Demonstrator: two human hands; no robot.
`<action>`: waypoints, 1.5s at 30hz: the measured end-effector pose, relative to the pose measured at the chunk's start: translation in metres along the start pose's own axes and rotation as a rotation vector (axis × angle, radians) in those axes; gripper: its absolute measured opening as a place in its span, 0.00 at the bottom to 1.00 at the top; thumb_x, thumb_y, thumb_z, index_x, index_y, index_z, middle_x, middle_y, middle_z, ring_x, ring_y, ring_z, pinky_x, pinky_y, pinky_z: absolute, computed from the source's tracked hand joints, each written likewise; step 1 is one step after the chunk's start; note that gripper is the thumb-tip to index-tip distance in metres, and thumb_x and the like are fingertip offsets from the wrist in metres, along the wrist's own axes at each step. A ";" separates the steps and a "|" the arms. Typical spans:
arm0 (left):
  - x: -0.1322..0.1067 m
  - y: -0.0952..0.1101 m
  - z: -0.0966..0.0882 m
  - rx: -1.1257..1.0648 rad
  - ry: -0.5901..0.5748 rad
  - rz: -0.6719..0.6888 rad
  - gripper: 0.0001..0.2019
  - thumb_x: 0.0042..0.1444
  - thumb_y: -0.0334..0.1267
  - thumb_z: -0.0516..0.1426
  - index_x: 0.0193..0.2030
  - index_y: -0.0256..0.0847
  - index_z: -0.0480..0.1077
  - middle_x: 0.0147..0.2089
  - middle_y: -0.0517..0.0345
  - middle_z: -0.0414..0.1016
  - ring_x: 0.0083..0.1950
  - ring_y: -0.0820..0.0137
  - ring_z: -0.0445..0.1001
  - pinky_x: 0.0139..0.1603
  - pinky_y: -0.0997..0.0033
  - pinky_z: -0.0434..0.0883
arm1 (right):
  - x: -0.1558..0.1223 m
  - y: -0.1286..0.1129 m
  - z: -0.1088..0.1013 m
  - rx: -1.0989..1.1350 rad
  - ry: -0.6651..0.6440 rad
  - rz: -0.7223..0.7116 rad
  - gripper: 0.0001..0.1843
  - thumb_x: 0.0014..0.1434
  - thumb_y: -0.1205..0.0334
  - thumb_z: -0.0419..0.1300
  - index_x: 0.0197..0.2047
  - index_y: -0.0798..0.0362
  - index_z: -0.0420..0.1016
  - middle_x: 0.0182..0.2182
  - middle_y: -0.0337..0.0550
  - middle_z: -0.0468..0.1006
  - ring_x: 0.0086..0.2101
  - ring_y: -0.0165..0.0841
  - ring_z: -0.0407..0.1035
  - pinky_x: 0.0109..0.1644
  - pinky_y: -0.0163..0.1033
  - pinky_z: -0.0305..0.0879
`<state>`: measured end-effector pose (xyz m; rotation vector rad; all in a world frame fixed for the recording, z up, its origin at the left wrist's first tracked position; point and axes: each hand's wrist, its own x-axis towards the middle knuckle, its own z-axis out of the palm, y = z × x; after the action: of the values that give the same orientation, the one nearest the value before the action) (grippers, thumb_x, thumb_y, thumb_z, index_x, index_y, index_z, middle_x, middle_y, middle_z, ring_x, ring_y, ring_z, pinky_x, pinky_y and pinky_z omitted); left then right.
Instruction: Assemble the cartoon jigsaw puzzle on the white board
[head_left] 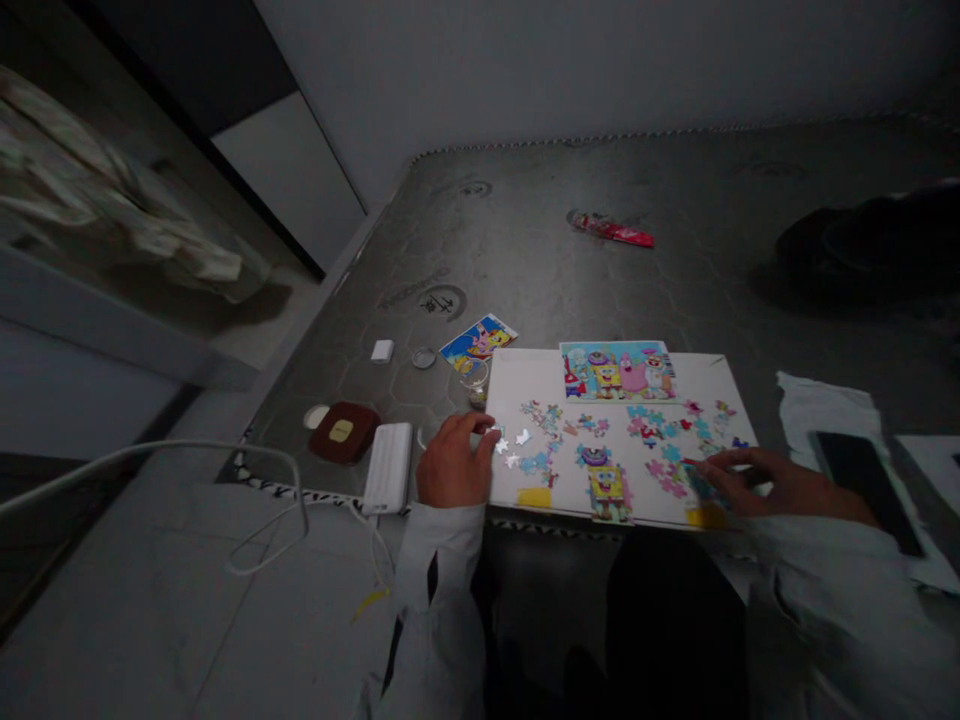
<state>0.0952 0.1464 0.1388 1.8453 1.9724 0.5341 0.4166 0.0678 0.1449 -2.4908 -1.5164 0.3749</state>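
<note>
A white board (525,372) carries many loose jigsaw puzzle pieces (536,462). At its left edge, my left hand (456,462) is closed, thumb and forefinger pinching a small puzzle piece beside some shiny face-down ones. My right hand (772,482) is over the board's right side, its fingertips closed on a small reddish puzzle piece, partly hidden by the fingers. Between the hands, a joined section (609,490) showing a yellow cartoon figure lies at the near edge. A picture card (619,372) with the cartoon characters rests across the board's far edge.
Left of the board are a second picture card (478,342), a clear round container (475,382), a brown case (343,432) and a white power bank (388,468) with a cable. A phone (868,490) lies at right. Farther back are a red packet (615,230) and a dark bag (870,250).
</note>
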 end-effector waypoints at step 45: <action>-0.018 0.051 0.033 -0.294 -0.257 0.012 0.02 0.60 0.36 0.63 0.39 0.45 0.78 0.37 0.64 0.83 0.40 0.70 0.80 0.43 0.70 0.68 | 0.011 -0.044 0.075 0.297 -0.124 -0.604 0.16 0.65 0.57 0.64 0.54 0.44 0.84 0.35 0.41 0.79 0.34 0.34 0.74 0.39 0.37 0.69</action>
<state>0.1568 0.1324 0.1380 1.6526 1.6218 0.5289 0.3604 0.1003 0.0857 -1.7109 -1.9890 0.5959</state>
